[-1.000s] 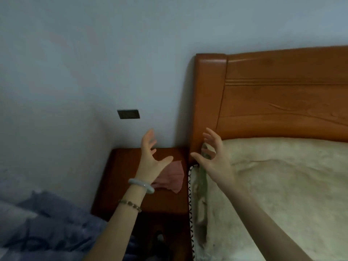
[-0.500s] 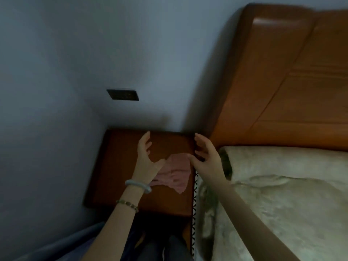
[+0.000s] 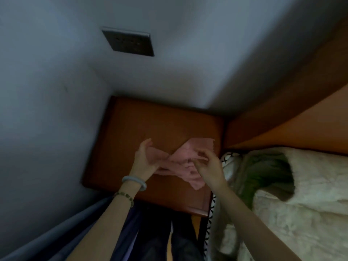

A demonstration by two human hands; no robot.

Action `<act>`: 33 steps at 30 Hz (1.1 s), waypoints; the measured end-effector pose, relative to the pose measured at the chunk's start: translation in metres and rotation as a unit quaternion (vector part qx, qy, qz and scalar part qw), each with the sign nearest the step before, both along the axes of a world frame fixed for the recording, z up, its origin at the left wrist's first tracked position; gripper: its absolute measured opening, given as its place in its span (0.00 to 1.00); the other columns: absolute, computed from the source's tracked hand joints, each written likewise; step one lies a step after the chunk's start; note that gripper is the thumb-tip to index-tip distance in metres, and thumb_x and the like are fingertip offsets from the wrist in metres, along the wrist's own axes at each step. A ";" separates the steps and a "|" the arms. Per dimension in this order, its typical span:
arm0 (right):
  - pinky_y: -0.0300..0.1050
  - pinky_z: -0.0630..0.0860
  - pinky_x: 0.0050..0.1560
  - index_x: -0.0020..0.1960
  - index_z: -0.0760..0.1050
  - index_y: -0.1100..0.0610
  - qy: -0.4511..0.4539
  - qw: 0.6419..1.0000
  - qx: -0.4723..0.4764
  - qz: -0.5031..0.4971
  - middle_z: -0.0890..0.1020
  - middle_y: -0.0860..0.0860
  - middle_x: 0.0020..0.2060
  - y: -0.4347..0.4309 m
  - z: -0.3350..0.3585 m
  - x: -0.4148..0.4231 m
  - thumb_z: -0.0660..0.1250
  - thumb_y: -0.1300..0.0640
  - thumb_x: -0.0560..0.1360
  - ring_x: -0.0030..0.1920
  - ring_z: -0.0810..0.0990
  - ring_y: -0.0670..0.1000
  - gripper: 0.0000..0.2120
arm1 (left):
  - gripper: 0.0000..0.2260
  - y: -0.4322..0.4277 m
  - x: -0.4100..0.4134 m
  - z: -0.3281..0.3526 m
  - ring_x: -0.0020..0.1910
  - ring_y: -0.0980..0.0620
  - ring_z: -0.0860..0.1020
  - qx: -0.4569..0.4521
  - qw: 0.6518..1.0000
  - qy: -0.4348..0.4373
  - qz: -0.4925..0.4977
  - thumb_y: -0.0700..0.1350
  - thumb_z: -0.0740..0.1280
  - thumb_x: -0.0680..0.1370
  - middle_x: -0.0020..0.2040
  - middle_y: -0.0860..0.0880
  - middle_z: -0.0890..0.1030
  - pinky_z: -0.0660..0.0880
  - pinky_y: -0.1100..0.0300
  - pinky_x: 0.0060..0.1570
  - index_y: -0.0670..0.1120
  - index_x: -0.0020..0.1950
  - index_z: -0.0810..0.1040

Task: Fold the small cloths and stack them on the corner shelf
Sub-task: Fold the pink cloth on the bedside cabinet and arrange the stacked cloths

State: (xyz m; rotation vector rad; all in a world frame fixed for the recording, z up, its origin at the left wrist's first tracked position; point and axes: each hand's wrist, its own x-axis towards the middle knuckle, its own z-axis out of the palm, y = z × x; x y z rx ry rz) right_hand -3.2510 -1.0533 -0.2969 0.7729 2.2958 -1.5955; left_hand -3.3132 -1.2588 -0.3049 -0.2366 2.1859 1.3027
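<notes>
A crumpled pink cloth (image 3: 180,162) lies on the right half of the wooden corner shelf (image 3: 135,129). My left hand (image 3: 145,159), with a pale bangle and a bead bracelet on the wrist, grips the cloth's left end. My right hand (image 3: 207,164) pinches the cloth near its right side. One corner of the cloth lies flat toward the shelf's right edge, another hangs toward the front.
The shelf sits in a wall corner, with a dark socket plate (image 3: 130,42) on the wall above. A wooden headboard (image 3: 282,119) and a bed with a cream cover (image 3: 301,194) border it on the right. Dark clothing (image 3: 156,238) shows below the shelf's front edge.
My view has tilted down over the shelf. Both hands dropped from mid-air onto the pink cloth and took hold of it, left hand at its left end, right hand at its right.
</notes>
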 end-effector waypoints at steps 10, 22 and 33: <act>0.45 0.68 0.57 0.63 0.75 0.60 -0.080 0.951 0.170 0.246 0.76 0.58 0.58 -0.040 -0.117 0.004 0.67 0.58 0.75 0.59 0.73 0.59 0.17 | 0.27 -0.026 -0.008 -0.114 0.64 0.49 0.69 -0.166 0.908 0.059 -0.380 0.56 0.70 0.71 0.64 0.49 0.73 0.64 0.51 0.65 0.50 0.66 0.70; 0.37 0.70 0.39 0.45 0.72 0.54 -0.016 0.984 0.026 0.175 0.76 0.45 0.36 -0.033 -0.040 -0.026 0.61 0.65 0.76 0.38 0.75 0.44 0.07 | 0.18 -0.053 -0.014 -0.100 0.60 0.50 0.71 -0.204 0.865 0.083 -0.451 0.59 0.67 0.73 0.60 0.50 0.76 0.65 0.55 0.59 0.49 0.57 0.77; 0.23 0.68 0.40 0.46 0.79 0.60 0.143 0.966 0.207 0.062 0.80 0.49 0.39 0.018 0.064 -0.077 0.69 0.64 0.73 0.37 0.76 0.42 0.02 | 0.09 -0.081 -0.084 0.007 0.39 0.46 0.78 -0.182 0.946 0.181 -0.197 0.49 0.70 0.74 0.38 0.47 0.80 0.75 0.52 0.41 0.44 0.40 0.80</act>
